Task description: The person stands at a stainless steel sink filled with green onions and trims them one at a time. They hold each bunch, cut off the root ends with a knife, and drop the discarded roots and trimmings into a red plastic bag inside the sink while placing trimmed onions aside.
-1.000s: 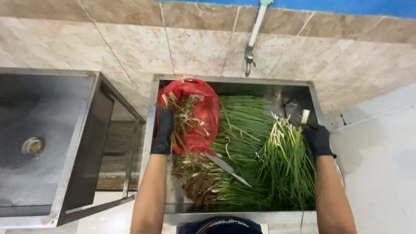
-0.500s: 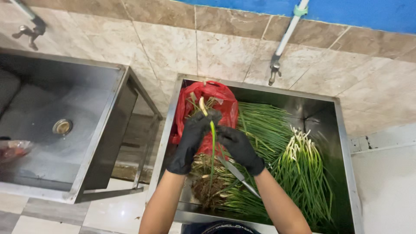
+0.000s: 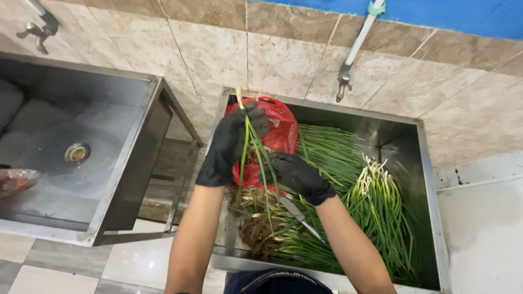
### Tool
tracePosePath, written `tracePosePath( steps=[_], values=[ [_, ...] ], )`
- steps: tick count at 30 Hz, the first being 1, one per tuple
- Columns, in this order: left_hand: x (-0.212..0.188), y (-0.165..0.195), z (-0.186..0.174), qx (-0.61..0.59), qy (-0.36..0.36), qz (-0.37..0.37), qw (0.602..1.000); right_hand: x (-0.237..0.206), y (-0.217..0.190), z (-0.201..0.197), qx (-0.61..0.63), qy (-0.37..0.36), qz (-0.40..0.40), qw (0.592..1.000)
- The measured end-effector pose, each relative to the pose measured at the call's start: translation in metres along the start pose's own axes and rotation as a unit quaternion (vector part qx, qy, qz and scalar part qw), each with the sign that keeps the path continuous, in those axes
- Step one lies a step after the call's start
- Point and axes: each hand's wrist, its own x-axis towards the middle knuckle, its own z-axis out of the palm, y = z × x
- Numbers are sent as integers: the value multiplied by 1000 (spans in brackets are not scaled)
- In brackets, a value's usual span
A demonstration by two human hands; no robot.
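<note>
So the left hand (image 3: 231,142) is pinching a spring onion (image 3: 251,149) upright over the right-hand sink (image 3: 430,179), while the right hand (image 3: 298,175) is gripping a knife (image 3: 297,216). Looks like trimming; the next cut probably needs the roots steadied.

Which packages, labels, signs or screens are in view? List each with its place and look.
Red plastic bag: crumpled and open, at the back left of the right-hand sink, behind the left hand holding a green onion.
Clear plastic bag: reddish contents, at the left sink's near edge.
No labels, signs or screens.
</note>
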Motion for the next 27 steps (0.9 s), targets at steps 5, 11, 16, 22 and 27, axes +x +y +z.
tracePosePath(
  steps=[5, 11, 16, 22, 27],
  values=[
    [10, 8, -19, -27, -13, 24, 999, -20, 5, 3, 13, 25, 26, 999],
    [16, 11, -32, -15, 15, 33, 999, -34, 10, 2, 26, 35, 23, 999],
    [24, 12, -37, -25, 27, 45, 998, -35, 18, -1, 52, 40, 16, 998],
    [27, 12, -45, -32, 24, 67, 997, -36, 26, -11, 68, 44, 16, 997],
    [24, 14, -43, -15, 26, 50, 998, -40, 36, -20, 93, 26, 8, 995]
  ],
)
